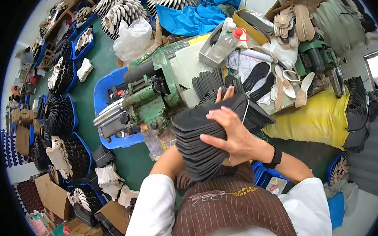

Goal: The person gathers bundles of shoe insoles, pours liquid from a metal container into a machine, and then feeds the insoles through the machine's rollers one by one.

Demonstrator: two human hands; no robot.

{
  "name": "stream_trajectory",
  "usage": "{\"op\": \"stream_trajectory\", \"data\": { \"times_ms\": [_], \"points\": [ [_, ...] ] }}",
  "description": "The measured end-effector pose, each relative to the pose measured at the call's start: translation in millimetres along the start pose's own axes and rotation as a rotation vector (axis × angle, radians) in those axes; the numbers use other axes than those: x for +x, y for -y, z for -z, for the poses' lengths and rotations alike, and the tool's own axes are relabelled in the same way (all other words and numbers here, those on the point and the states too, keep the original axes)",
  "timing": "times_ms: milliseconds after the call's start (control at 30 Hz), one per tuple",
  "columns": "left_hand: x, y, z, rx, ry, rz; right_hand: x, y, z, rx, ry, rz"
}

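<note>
In front of my chest I hold a thick stack of black shoe insoles (197, 145), tilted and slightly fanned. My right hand (238, 136), below a black wristband (276, 157), lies against its right side, thumb and fingers spread over the upper edges. My left forearm (169, 161) reaches behind the stack from the left; most of that hand is hidden. Two fingertips (224, 94) show beyond the stack's far edge, and I cannot tell which hand they belong to. More black insoles (208, 82) stand on the bench just behind, some bundled with a pale tie.
A green machine with metal rollers (153, 96) stands left of the stack, by a blue tub (104, 96). The cluttered bench holds bottles (225, 43), papers and loose soles (255, 77). At right lies a yellow sack (306, 118). Blue baskets of soles (62, 112) line the left floor.
</note>
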State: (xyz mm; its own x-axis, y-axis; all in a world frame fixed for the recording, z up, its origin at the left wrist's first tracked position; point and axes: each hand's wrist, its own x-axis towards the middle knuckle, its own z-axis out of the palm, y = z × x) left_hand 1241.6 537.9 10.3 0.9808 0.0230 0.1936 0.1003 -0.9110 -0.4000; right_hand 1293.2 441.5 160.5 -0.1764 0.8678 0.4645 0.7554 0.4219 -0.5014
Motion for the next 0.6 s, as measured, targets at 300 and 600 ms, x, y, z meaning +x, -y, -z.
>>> {"op": "stream_trajectory", "data": {
  "times_ms": [300,600],
  "points": [
    [-52,29,-22,-0.764,0.069,0.420,-47,-36,76,-0.162,-1.001,-0.634],
    [-141,2,33,-1.775,0.060,1.635,-159,-6,48,0.487,-1.406,-0.925]
  ]
}}
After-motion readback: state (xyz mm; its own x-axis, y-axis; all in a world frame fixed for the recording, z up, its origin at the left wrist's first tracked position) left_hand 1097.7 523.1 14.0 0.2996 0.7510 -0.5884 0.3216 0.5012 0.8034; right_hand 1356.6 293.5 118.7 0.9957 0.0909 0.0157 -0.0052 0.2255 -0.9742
